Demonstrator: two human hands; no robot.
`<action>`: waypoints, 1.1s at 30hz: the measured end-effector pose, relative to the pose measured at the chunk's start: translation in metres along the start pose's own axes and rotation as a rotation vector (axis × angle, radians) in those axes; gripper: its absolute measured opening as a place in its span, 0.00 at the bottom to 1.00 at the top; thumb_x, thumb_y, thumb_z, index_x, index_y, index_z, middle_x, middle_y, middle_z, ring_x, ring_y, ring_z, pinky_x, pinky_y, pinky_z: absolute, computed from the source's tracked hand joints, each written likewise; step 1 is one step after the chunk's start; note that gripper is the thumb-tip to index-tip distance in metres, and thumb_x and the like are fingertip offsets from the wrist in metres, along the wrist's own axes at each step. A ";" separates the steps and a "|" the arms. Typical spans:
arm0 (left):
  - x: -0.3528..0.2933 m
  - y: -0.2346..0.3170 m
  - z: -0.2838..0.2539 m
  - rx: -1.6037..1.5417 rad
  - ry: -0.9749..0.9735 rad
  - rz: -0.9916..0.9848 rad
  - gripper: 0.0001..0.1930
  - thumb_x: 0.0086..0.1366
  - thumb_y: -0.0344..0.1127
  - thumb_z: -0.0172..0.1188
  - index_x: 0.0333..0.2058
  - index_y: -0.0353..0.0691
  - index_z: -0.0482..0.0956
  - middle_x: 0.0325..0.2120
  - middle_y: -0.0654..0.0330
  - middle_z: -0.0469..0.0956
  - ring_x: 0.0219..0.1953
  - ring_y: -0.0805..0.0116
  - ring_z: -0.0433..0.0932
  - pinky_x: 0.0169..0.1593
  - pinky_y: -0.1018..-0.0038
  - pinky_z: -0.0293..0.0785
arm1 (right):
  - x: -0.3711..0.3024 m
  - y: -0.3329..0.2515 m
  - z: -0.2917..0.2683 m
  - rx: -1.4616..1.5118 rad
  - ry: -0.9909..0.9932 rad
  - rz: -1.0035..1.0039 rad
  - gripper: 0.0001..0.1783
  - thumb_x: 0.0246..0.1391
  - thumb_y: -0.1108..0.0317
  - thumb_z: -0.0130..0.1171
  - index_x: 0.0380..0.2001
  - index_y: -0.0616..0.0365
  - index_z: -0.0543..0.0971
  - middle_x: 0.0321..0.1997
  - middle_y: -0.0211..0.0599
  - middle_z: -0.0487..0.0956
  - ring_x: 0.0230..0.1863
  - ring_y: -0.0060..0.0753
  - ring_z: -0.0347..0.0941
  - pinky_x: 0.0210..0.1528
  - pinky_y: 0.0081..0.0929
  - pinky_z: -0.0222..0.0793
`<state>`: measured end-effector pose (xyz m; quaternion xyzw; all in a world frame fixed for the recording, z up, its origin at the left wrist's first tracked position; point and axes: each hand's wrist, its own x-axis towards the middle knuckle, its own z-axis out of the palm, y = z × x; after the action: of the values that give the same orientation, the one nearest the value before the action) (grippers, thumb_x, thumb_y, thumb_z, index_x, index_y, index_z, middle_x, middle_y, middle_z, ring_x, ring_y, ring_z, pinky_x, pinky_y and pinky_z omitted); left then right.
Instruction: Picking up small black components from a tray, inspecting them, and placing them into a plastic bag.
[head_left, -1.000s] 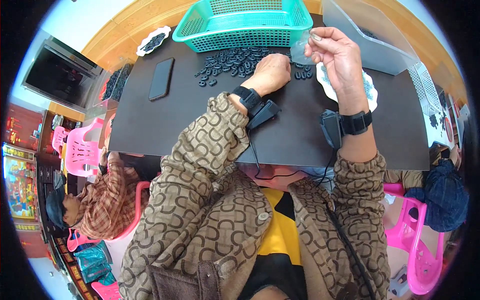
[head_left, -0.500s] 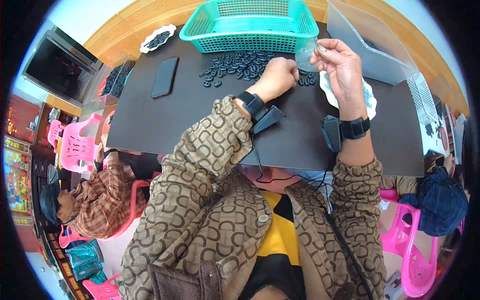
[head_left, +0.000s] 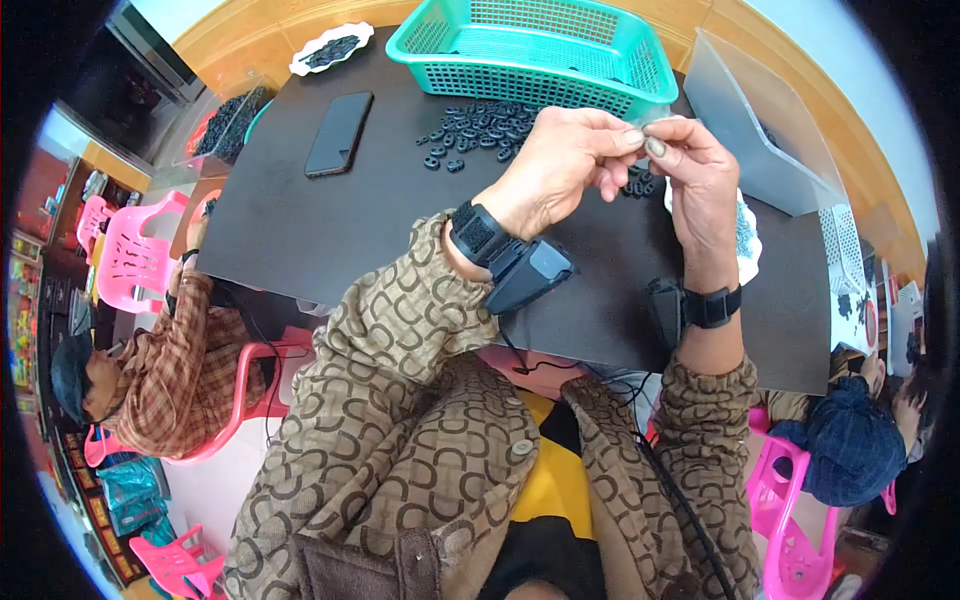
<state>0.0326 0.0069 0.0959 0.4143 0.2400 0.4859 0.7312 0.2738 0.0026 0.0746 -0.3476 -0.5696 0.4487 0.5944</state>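
My left hand [head_left: 565,165] and my right hand [head_left: 697,170] meet above the table, thumbs and fingers pinched almost tip to tip. What sits between the fingertips is too small to make out. Left of them spreads a heap of small black oval pieces [head_left: 485,128] with holes; a few more black pieces [head_left: 638,183] show below the fingers. Partly behind my right hand is a white scalloped plate [head_left: 752,262] holding small pale blue-green bits. Each wrist wears a black strap with a device.
Behind the heap stands a green plastic basket [head_left: 540,80], with a clear plastic bin [head_left: 775,150] on its right. A phone [head_left: 339,134] and a white plate [head_left: 298,66] of black pieces lie on the left of the dark table [head_left: 270,220]. People sit on both sides near pink chairs [head_left: 140,255].
My left hand has lifted from the black heap and come up to my right hand. The clear, film-like thing seen hanging from my right hand earlier is now mostly hidden behind the fingers.
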 end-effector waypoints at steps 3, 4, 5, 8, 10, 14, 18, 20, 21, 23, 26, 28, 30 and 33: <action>0.003 0.000 -0.008 0.001 -0.045 0.012 0.08 0.85 0.29 0.76 0.44 0.28 0.93 0.33 0.57 0.90 0.27 0.70 0.87 0.26 0.73 0.82 | -0.002 -0.002 0.008 -0.012 -0.033 -0.048 0.10 0.79 0.78 0.76 0.58 0.68 0.93 0.54 0.36 0.94 0.48 0.23 0.87 0.52 0.23 0.82; 0.004 0.001 -0.010 -0.001 -0.046 0.014 0.08 0.85 0.29 0.76 0.44 0.28 0.93 0.33 0.57 0.90 0.27 0.70 0.87 0.26 0.73 0.82 | -0.002 -0.005 0.011 -0.014 -0.035 -0.048 0.10 0.79 0.78 0.76 0.58 0.68 0.93 0.54 0.36 0.94 0.48 0.23 0.87 0.52 0.23 0.82; 0.004 0.002 -0.011 -0.003 -0.052 0.016 0.08 0.85 0.29 0.75 0.44 0.28 0.92 0.33 0.57 0.90 0.27 0.70 0.87 0.26 0.73 0.82 | -0.003 -0.008 0.014 0.017 -0.015 -0.029 0.10 0.79 0.77 0.76 0.58 0.67 0.94 0.54 0.36 0.94 0.49 0.23 0.88 0.52 0.22 0.82; 0.009 -0.001 -0.012 -0.014 -0.056 0.020 0.08 0.85 0.28 0.75 0.43 0.29 0.92 0.32 0.57 0.90 0.26 0.71 0.86 0.26 0.73 0.81 | 0.001 -0.007 0.004 0.008 0.054 -0.003 0.10 0.79 0.77 0.76 0.58 0.66 0.94 0.54 0.36 0.94 0.50 0.24 0.89 0.52 0.22 0.81; 0.010 -0.004 -0.013 -0.022 -0.045 0.023 0.08 0.85 0.28 0.75 0.43 0.29 0.92 0.32 0.58 0.89 0.26 0.71 0.86 0.25 0.73 0.81 | 0.001 -0.011 0.006 -0.027 0.098 0.005 0.10 0.79 0.77 0.76 0.58 0.66 0.94 0.54 0.36 0.94 0.51 0.25 0.89 0.52 0.23 0.81; 0.009 -0.008 -0.011 -0.008 -0.019 0.018 0.08 0.86 0.28 0.74 0.43 0.30 0.92 0.32 0.58 0.89 0.26 0.71 0.86 0.25 0.73 0.80 | -0.006 -0.021 0.016 -0.359 0.047 -0.200 0.09 0.76 0.79 0.76 0.55 0.66 0.94 0.48 0.31 0.92 0.47 0.24 0.86 0.49 0.24 0.79; 0.013 -0.009 -0.008 -0.002 -0.027 0.019 0.07 0.86 0.28 0.74 0.45 0.29 0.92 0.32 0.57 0.89 0.26 0.71 0.86 0.26 0.73 0.80 | -0.007 -0.028 0.023 -0.642 -0.006 -0.444 0.09 0.71 0.81 0.75 0.52 0.64 0.93 0.43 0.31 0.89 0.42 0.24 0.83 0.46 0.27 0.78; 0.013 -0.011 -0.007 0.009 -0.023 0.011 0.07 0.86 0.28 0.74 0.45 0.29 0.92 0.32 0.57 0.89 0.26 0.70 0.87 0.26 0.73 0.81 | -0.009 -0.030 0.022 -0.705 0.000 -0.460 0.08 0.71 0.81 0.75 0.51 0.64 0.92 0.43 0.31 0.89 0.42 0.24 0.83 0.47 0.28 0.79; 0.013 -0.011 -0.005 0.018 -0.019 0.005 0.06 0.86 0.27 0.73 0.46 0.29 0.92 0.32 0.57 0.90 0.27 0.70 0.88 0.26 0.73 0.82 | -0.011 -0.031 0.022 -0.770 0.004 -0.475 0.08 0.71 0.81 0.75 0.50 0.64 0.92 0.43 0.32 0.89 0.42 0.25 0.83 0.47 0.30 0.80; 0.012 -0.012 -0.003 0.002 -0.024 -0.001 0.06 0.86 0.26 0.73 0.49 0.27 0.92 0.34 0.55 0.90 0.29 0.68 0.89 0.28 0.72 0.84 | -0.014 -0.034 0.024 -0.747 0.028 -0.449 0.06 0.72 0.81 0.75 0.49 0.64 0.91 0.44 0.30 0.89 0.42 0.25 0.83 0.48 0.29 0.81; 0.007 -0.012 0.002 -0.064 -0.019 0.025 0.08 0.87 0.24 0.70 0.55 0.24 0.91 0.39 0.51 0.91 0.34 0.64 0.92 0.33 0.72 0.88 | -0.016 -0.029 0.022 -0.500 0.121 -0.310 0.04 0.76 0.80 0.74 0.49 0.64 0.91 0.46 0.27 0.91 0.43 0.22 0.84 0.48 0.27 0.81; 0.007 -0.012 0.002 -0.112 -0.005 0.062 0.10 0.87 0.23 0.69 0.59 0.22 0.90 0.41 0.49 0.92 0.37 0.61 0.94 0.36 0.71 0.90 | -0.016 -0.026 0.022 -0.272 0.183 -0.200 0.02 0.78 0.78 0.74 0.50 0.63 0.91 0.47 0.25 0.92 0.44 0.19 0.84 0.48 0.25 0.80; 0.010 -0.014 -0.001 -0.245 -0.046 0.102 0.13 0.88 0.22 0.69 0.64 0.21 0.87 0.45 0.47 0.92 0.41 0.58 0.95 0.41 0.71 0.92 | -0.016 -0.025 0.023 -0.182 0.139 -0.111 0.03 0.82 0.75 0.74 0.53 0.61 0.92 0.48 0.23 0.92 0.44 0.14 0.83 0.47 0.20 0.78; 0.010 -0.020 0.000 -0.277 -0.050 0.065 0.14 0.87 0.22 0.70 0.65 0.22 0.86 0.45 0.47 0.92 0.41 0.58 0.95 0.41 0.71 0.92 | -0.016 -0.011 0.028 -0.079 0.120 -0.101 0.05 0.82 0.74 0.75 0.55 0.60 0.93 0.46 0.23 0.92 0.43 0.12 0.82 0.45 0.18 0.76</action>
<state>0.0471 0.0118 0.0799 0.3291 0.1389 0.5271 0.7711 0.2483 -0.0192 0.0823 -0.3681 -0.5671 0.3737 0.6351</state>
